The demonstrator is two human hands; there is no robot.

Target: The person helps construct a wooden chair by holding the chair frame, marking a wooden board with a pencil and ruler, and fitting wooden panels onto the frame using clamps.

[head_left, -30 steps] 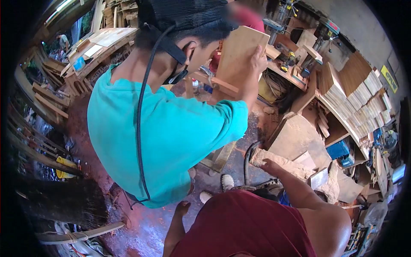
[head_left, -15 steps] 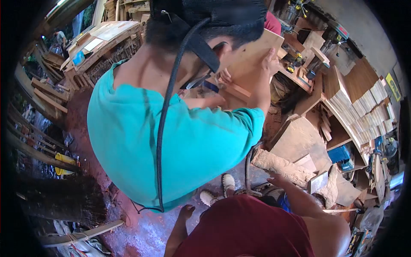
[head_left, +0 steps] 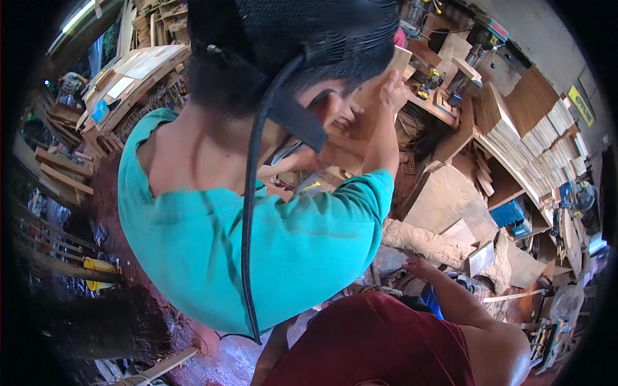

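Observation:
My right hand (head_left: 418,266) hangs low at the right of my maroon shirt, its fingers loosely apart and nothing visible in them. Near it lies a long, dust-covered bundle (head_left: 428,243). My left forearm shows at the bottom, but the hand is hidden behind a co-worker in a teal shirt (head_left: 290,251). This co-worker bends forward just in front of me. One of the co-worker's hands (head_left: 393,93) holds the edge of a wooden board (head_left: 400,61), which their head partly covers.
Stacked wooden boards (head_left: 531,128) stand on a shelf at the right. A drill (head_left: 432,78) rests on the bench behind. A yellow container (head_left: 100,273) is at the left, and another person (head_left: 72,82) is far back at the upper left.
The co-worker has leaned in closer, and their head now covers most of the board. My left hand has gone out of sight behind the teal shirt. My right hand has lowered slightly.

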